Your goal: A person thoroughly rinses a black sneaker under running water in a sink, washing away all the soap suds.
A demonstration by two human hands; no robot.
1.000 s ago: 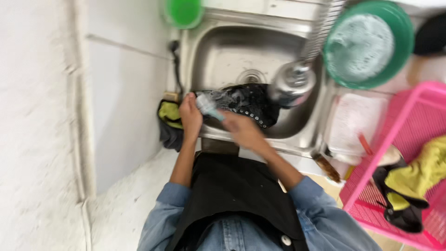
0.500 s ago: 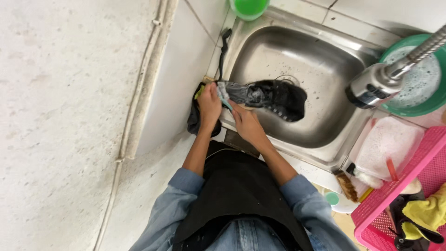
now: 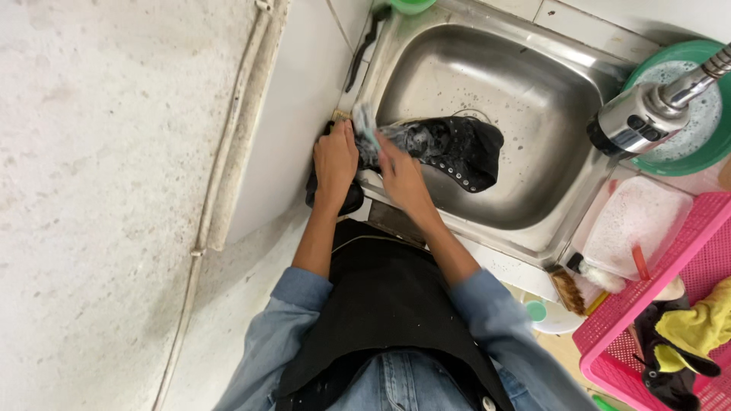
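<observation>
A wet black shoe (image 3: 457, 148) with metal eyelets lies on its side in the steel sink (image 3: 487, 76), soapy and leaning toward the near left rim. My left hand (image 3: 335, 164) grips its end at the sink's left edge. My right hand (image 3: 400, 171) lies over the shoe beside the left and holds a small pale blue brush (image 3: 365, 125), blurred with motion, against the shoe.
A chrome faucet head (image 3: 647, 118) hangs over the sink's right side. A green basin (image 3: 708, 160) of suds, a white tub (image 3: 636, 228), a scrub brush (image 3: 567, 289) and a pink basket (image 3: 685, 251) with a yellow glove (image 3: 697, 323) are at the right. A white wall stands at the left.
The view has swung, so the sink now sits further right. My right hand with the brush has shifted up along the shoe's end; my left hand keeps its grip.
</observation>
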